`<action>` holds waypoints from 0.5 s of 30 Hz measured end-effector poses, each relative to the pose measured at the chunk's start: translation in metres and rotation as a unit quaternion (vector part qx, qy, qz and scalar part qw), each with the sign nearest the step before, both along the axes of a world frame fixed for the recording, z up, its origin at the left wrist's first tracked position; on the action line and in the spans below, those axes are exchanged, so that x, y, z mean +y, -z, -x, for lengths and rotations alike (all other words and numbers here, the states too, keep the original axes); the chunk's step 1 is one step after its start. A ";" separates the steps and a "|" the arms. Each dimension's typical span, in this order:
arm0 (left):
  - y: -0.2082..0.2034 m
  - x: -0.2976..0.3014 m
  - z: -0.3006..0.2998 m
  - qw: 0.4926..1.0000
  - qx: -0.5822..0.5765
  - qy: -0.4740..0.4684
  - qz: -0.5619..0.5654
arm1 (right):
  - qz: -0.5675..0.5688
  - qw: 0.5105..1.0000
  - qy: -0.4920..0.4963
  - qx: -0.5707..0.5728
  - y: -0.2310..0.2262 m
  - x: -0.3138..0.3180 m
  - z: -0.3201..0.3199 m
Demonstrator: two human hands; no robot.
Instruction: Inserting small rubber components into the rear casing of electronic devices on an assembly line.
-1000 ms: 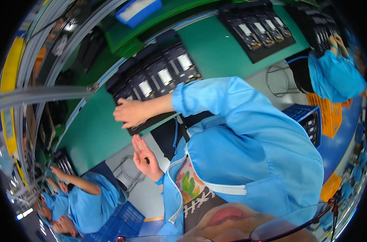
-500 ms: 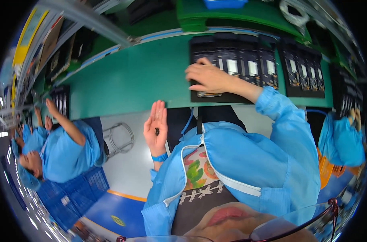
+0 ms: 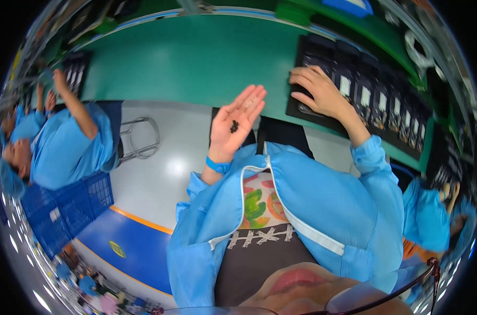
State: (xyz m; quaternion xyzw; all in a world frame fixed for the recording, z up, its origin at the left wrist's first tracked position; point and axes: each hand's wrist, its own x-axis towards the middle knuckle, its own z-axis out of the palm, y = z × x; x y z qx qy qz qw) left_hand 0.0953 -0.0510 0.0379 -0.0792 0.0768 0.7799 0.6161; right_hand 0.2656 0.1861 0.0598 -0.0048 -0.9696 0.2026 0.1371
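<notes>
Black bits [image 3: 234, 126], lying in a small clump on the palm of the left hand [image 3: 237, 116], near the centre of the frame; too small to make out singly. Left hand turned palm up, unclenched, fingers straight, with pale specks [image 3: 251, 102] across them, hard to identify. Right hand [image 3: 322, 93], palm down at right of centre, over the leftmost unit [image 3: 306, 109] in a black tray [image 3: 293, 108]; impossible to tell whether grasping or just touching, with fingertips partly out of sight and most of that unit covered.

Further right along the tray, more dark units with white panels [image 3: 365, 96], any print too small to read. Under the tray, a green bench [image 3: 165, 68].

At lower left, a yellow mark [image 3: 117, 249] on blue floor and a white tag [image 3: 54, 214] on a blue crate [image 3: 76, 210], both illegible. At the top right, a blue bin [image 3: 351, 6], cut off by the edge. At far left and far right, co-workers in blue, squeezed and blurred by the lens.
</notes>
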 end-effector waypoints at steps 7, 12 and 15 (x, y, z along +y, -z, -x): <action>-0.014 0.040 -0.028 0.996 0.011 0.084 0.001 | 0.122 0.953 0.230 0.157 -0.004 -0.027 -0.051; -0.012 0.059 -0.049 0.991 -0.005 0.134 -0.002 | 0.209 0.915 0.311 0.148 -0.009 -0.059 -0.072; -0.010 0.065 -0.060 0.988 -0.001 0.152 0.002 | 0.198 0.911 0.321 0.166 -0.008 -0.069 -0.070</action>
